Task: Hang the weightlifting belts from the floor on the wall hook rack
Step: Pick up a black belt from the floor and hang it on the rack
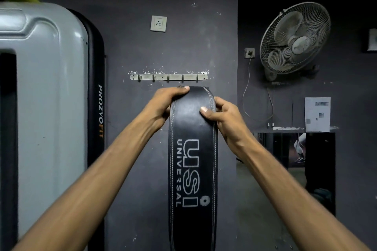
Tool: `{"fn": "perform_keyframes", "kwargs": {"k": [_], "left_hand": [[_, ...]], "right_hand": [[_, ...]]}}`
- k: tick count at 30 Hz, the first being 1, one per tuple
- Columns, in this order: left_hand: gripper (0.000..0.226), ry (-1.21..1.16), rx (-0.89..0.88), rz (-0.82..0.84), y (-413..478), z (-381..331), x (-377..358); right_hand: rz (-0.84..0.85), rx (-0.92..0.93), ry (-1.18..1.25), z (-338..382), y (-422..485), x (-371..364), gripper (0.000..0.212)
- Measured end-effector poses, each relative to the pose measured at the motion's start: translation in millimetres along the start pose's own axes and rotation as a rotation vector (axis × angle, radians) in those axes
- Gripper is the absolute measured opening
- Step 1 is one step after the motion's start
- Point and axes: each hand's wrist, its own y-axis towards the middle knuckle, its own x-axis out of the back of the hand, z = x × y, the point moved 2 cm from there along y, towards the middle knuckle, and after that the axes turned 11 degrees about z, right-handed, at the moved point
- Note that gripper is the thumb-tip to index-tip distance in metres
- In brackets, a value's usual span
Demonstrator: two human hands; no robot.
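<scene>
A black leather weightlifting belt point(192, 169) with white "USI UNIVERSAL" lettering hangs down in front of the dark wall, its top end bent over. My left hand point(163, 104) grips the belt's top left edge, thumb on the fold. My right hand point(222, 114) holds the right edge, thumb pressed on the face. A metal wall hook rack point(169, 77) with several bare hooks is fixed to the wall just above the belt's top, a small gap apart. The belt's lower end runs out of view.
A tall grey machine point(47, 96) marked "PROZVOFIT" stands close on the left. A wall socket point(158, 23) sits above the rack. On the right wall hang a fan point(293, 40) with its cord and a paper notice point(317, 114); an opening lies below.
</scene>
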Motion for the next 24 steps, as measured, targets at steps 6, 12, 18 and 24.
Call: {"fn": "perform_keyframes", "kwargs": {"k": [6,12,18,24], "left_hand": [[0.004,0.112,-0.111,0.053,-10.6,14.0,-2.2],[0.012,0.075,-0.022,0.135,-12.2,24.3,-4.5],[0.026,0.005,0.171,0.032,2.6,22.8,-15.5],[0.010,0.077,0.024,-0.005,-0.5,33.9,-28.4]], "right_hand": [[0.004,-0.155,0.060,19.6,14.0,6.0,0.044],[-0.065,-0.107,0.026,11.1,20.7,9.6,0.017],[-0.042,0.009,0.002,-9.4,-0.8,5.6,0.024],[-0.034,-0.137,0.018,-8.3,0.2,22.2,0.029]]}}
